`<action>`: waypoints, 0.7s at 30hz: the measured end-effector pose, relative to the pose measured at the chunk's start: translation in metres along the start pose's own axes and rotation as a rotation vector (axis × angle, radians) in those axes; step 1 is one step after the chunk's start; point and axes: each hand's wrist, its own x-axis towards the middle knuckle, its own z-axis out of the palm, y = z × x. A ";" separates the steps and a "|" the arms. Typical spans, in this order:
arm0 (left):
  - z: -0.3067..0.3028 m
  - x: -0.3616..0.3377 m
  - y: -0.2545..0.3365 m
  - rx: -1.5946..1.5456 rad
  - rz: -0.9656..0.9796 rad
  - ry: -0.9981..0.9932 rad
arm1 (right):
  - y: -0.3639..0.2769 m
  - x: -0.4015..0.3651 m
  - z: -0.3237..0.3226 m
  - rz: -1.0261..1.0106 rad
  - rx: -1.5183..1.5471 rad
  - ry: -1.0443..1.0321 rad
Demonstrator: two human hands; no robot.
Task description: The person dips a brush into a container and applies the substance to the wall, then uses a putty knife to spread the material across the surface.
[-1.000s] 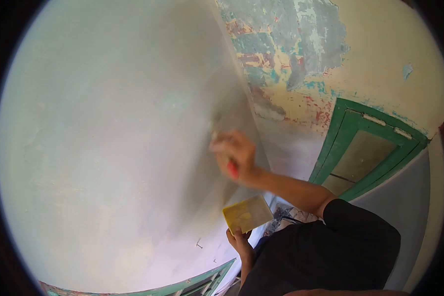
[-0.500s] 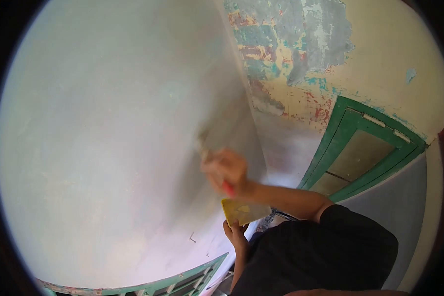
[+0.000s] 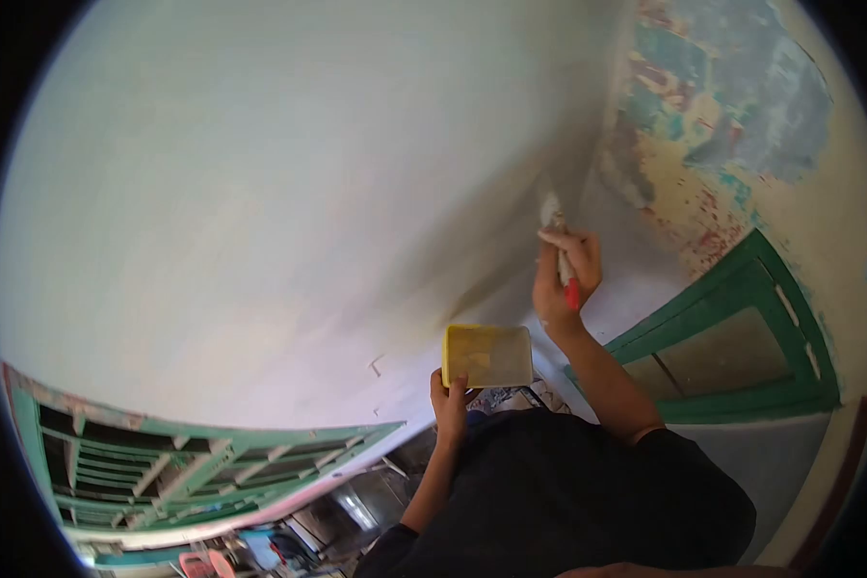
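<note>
My right hand (image 3: 573, 265) is closed around a paintbrush (image 3: 551, 209) whose handle ends in red. The brush points upward, its pale bristles close to the smooth, light wall (image 3: 289, 202) near the corner. Lower down, my left hand (image 3: 450, 400) grips the near edge of a yellow-rimmed plastic tub (image 3: 511, 354). The thumb lies over the tub's rim and the fingers are partly hidden beneath it. Some pale stuff shows inside the tub. A small hook or nail (image 3: 376, 366) sticks out of the wall left of the tub.
Right of the corner, the adjoining wall (image 3: 689, 164) has peeling patches. Below it stands a green-framed window or door (image 3: 800, 328). A green slatted frame (image 3: 193, 472) runs along the lower left. Household items, including a pink chair-like object (image 3: 205, 564), crowd the bottom.
My right hand has moved right with the brush, closer to the corner. The tub now appears higher and more face-on. The view has turned, showing more of the slatted frame.
</note>
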 end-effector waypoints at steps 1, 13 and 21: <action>-0.005 -0.004 -0.001 -0.012 0.001 0.031 | -0.010 -0.014 0.006 -0.131 0.006 -0.109; -0.035 -0.020 -0.014 -0.064 -0.030 0.114 | -0.103 -0.127 0.053 -0.668 0.624 -0.890; -0.060 -0.030 -0.018 -0.087 -0.073 0.136 | 0.020 -0.052 -0.004 -0.216 0.112 -0.362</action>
